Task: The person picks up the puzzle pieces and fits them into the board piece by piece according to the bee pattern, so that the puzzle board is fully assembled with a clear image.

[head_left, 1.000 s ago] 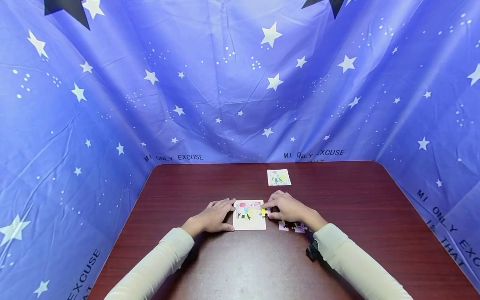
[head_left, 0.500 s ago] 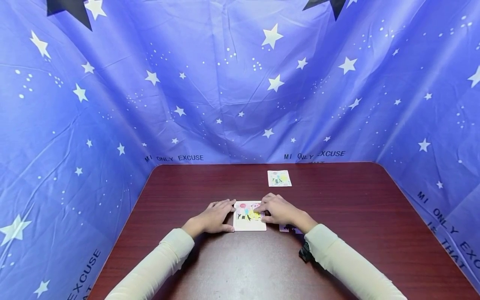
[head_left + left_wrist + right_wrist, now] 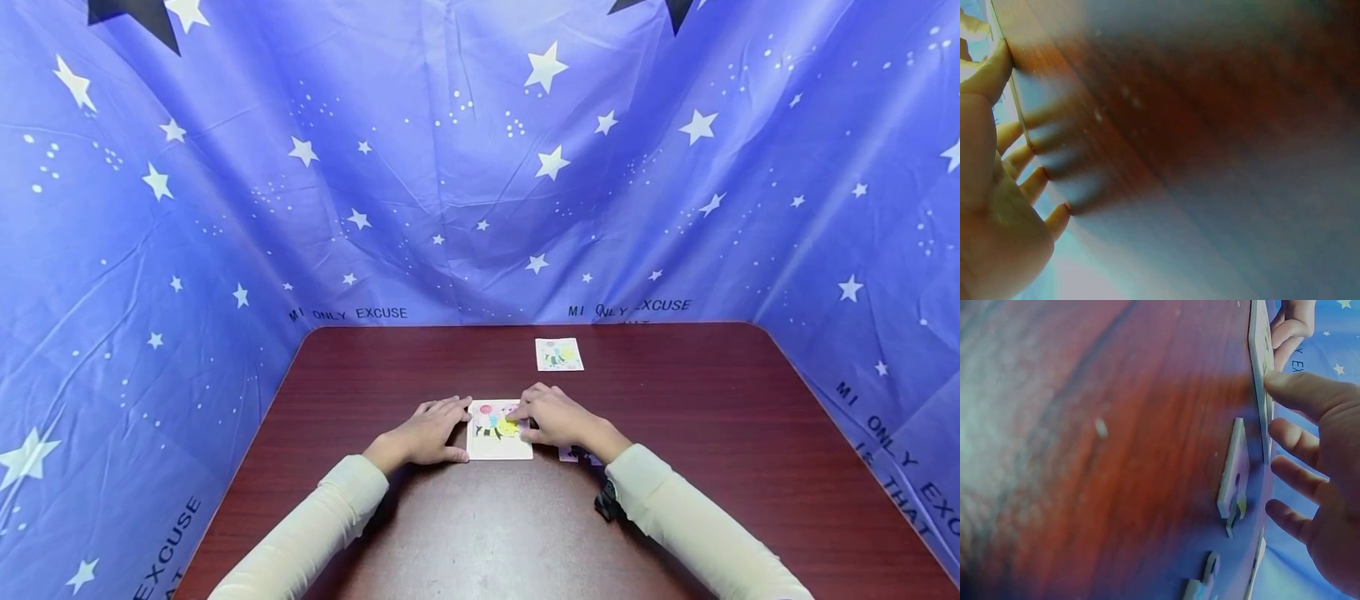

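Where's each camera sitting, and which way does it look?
Head: on the head, facing forward and down at the table, puzzle board and starry cloth; sleeves, left hand and right hand show.
Left wrist: on that wrist, facing along the table; left hand shows, apparently some of right hand too.
Right wrist: on that wrist, facing low across the table at loose pieces; right hand shows, with a bit of left hand.
Head and right wrist share the loose pieces.

The head view looks forward and down across the bench (image 3: 480,525) from above; both wrist views skim its top, close, low and tilted, sharing the board (image 3: 500,450).
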The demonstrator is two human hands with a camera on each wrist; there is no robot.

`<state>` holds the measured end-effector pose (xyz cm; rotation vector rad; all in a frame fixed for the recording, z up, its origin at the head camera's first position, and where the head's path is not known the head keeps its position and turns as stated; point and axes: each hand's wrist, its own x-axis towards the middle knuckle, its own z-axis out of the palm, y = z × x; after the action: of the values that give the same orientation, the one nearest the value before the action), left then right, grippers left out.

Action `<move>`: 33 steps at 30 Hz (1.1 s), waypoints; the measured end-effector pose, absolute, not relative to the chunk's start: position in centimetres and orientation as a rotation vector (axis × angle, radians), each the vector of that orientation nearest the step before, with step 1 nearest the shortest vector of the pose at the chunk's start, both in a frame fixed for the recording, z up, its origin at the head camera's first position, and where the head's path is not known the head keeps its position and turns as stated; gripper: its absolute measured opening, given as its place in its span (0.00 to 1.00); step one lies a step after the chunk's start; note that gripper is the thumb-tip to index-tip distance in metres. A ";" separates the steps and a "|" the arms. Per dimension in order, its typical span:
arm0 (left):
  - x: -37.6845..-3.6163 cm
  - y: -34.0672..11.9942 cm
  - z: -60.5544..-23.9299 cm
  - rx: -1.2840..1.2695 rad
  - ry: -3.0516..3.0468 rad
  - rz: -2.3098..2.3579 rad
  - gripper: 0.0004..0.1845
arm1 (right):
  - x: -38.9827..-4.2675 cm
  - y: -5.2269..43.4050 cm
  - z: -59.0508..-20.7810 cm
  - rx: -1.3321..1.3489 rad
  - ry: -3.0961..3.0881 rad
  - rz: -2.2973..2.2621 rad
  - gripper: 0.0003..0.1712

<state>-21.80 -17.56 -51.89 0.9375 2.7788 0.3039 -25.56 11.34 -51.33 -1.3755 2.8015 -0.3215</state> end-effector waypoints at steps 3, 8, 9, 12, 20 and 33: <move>-21.8 -17.5 -51.9 0.933 2.775 0.295 0.37 | -25.5 11.2 -51.3 -1.368 2.800 -0.309 0.20; -21.8 -17.6 -51.9 0.928 2.770 0.297 0.37 | -25.3 11.0 -51.1 -1.376 2.782 -0.301 0.21; -21.8 -17.6 -52.0 0.928 2.770 0.302 0.37 | -25.3 11.0 -51.0 -1.374 2.782 -0.302 0.21; -21.8 -17.7 -52.1 0.922 2.770 0.301 0.38 | -25.1 11.1 -51.0 -1.362 2.790 -0.303 0.20; -21.6 -17.6 -51.8 0.936 2.773 0.299 0.37 | -25.1 10.9 -51.5 -1.330 2.841 -0.252 0.19; -21.6 -17.5 -51.7 0.932 2.775 0.297 0.37 | -24.7 10.4 -51.4 -1.430 2.907 -0.058 0.17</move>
<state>-21.64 -17.55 -51.71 0.9321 2.7747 0.2969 -24.73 10.44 -51.39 -1.4298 2.9069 -0.0582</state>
